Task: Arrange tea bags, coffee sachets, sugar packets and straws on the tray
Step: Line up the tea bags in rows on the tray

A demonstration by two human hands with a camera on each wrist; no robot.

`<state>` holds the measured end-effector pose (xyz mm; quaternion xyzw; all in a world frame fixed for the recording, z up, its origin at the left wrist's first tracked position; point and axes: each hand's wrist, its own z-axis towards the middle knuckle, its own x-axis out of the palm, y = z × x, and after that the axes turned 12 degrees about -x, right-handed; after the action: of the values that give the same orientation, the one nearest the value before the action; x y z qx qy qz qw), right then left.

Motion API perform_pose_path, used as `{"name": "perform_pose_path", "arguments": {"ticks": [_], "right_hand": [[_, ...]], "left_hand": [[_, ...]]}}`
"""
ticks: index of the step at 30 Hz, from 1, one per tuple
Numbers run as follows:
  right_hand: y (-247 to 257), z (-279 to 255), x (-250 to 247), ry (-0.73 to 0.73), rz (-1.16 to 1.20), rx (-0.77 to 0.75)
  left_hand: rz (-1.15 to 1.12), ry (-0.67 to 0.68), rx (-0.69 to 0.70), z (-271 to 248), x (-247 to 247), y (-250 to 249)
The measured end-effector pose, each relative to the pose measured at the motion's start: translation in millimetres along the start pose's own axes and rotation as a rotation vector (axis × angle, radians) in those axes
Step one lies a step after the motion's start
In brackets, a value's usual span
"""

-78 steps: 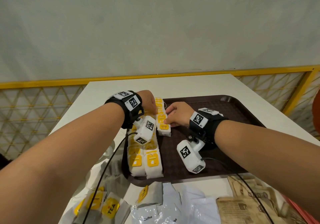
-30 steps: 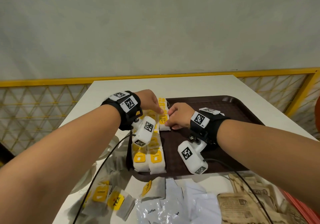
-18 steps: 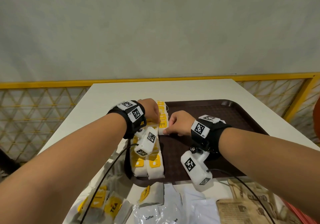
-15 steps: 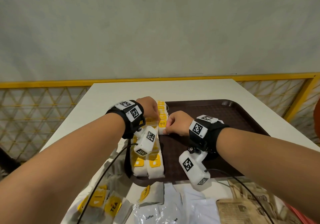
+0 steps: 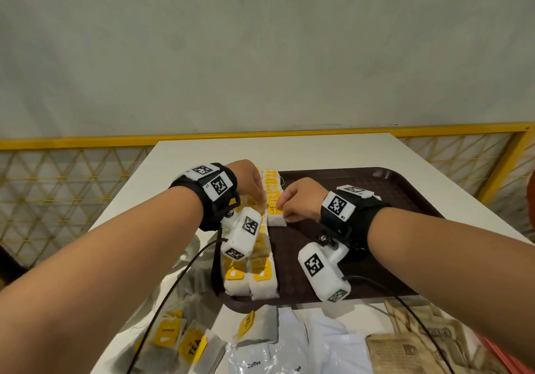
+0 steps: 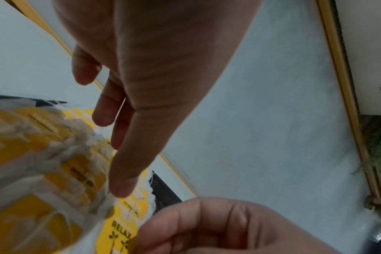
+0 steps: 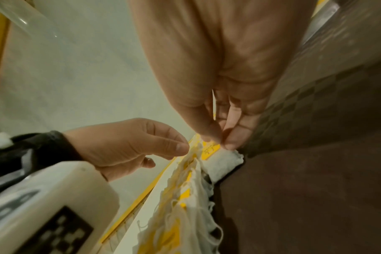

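Two rows of white tea bags with yellow tags lie along the left side of the brown tray. My right hand pinches the yellow tag of the tea bag at the near end of the short far row; the right wrist view shows thumb and forefinger of that hand closed on the tag over the white bag. My left hand is beside it, fingers loose. One fingertip of the left hand touches the left row of bags. No straws are visible.
Loose tea bags lie on the white table at the front left. White coffee sachets and brown sachets lie in front of the tray. A yellow railing runs behind the table. The tray's right half is bare.
Both hands have stayed at the far end of the tea bag rows. The right hand's tea bag has shifted slightly farther along its row. The head view has tilted.
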<state>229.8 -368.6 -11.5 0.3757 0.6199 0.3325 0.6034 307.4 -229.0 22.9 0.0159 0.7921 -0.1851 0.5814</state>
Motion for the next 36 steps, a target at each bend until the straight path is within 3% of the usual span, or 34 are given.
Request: {"name": "perform_pose_path", "arguments": {"ticks": [7,9,11,15,20,28,36], "right_hand": [[-2.4,18.1,-1.0,-0.18,0.049,0.017],[-0.5,21.5,2.8,-0.066,-0.122,-0.011],[2.1,28.6,8.4,-0.106,-0.012,0.013],[-4.2,39.3,11.7,-0.102,-0.085,0.02],[-8.0,43.8,4.1,-0.201,-0.039,0.008],[-12.5,53.3,-3.7,-0.126,0.006,0.009],[-17.6,56.2,-2.1,-0.179,0.1,0.031]], "left_hand": [[-0.031,0.024,-0.05,4.2,-0.8,0.9],[-0.059,-0.025,-0.067,6.9,-0.5,-1.6],[-0.066,-0.05,-0.092,9.8,2.1,-3.1],[-0.035,-0.062,-0.109,18.6,5.9,-3.3],[-0.034,-0.108,-0.112,31.1,-2.1,-5.5],[0.155,-0.058,-0.076,42.2,-1.7,-20.8],[0.214,-0.031,-0.06,51.8,-4.6,-22.2]]}}
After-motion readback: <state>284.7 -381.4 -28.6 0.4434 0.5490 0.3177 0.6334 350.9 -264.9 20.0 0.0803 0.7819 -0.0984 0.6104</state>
